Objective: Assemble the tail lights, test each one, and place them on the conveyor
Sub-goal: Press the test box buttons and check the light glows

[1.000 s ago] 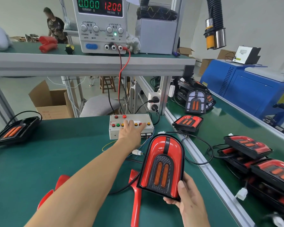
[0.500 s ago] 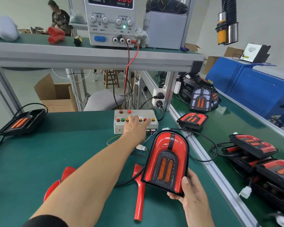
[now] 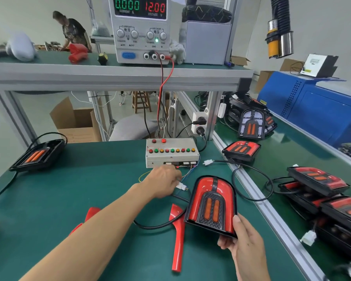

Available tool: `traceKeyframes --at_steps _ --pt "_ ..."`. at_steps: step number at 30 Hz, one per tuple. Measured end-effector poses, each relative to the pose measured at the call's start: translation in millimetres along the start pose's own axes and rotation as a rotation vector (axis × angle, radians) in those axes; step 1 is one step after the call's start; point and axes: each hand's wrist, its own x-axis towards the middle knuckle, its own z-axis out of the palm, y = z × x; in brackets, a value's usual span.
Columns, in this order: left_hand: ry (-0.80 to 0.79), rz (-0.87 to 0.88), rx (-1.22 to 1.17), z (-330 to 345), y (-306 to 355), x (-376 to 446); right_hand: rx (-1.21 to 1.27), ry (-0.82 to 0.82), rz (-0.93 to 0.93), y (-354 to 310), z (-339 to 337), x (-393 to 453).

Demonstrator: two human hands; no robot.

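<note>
Nearest, the right hand holds the tail light by its lower right corner, thumb curled over the face and fingers under the back, so the lamp stands tilted up off the green bench; its long axis runs from that square end in the palm away to the rounded red end, which points up and away towards the test box, the two orange bars lying along the same line; just left of it a loose red trim piece lies flat on the mat, with the lamp's black cable looping beneath; further on, the left hand is down on the mat, fingers curled about the white connector, though how firmly it pinches I cannot tell; that plug lies just beside the lamp's upper left edge and short of the box's front, so the left hand is the nearer one for freeing the lead; to the right, past the rail, the conveyor carries other lamps, nearer the right hand; beyond, the power supply reads zero current.
</note>
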Motion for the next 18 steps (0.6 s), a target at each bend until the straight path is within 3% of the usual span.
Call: traceKeyframes --at_steps 4,11,14,18 --pt "-0.055 0.029 0.099 3.3 2.6 2.8 -0.027 0.020 0.045 -8.1 3.9 1.0" --pt "0.098 0.090 0.132 -6.0 -2.1 0.1 -0.078 0.059 0.207 -21.3 3.7 9.0" --pt "0.167 0.137 0.095 -17.4 -4.2 -5.3 -0.312 0.050 0.230 -25.1 -2.1 13.1" --pt "0.256 0.178 0.051 -27.0 1.3 -13.5 -0.821 0.024 0.152 -34.6 -6.0 14.6"
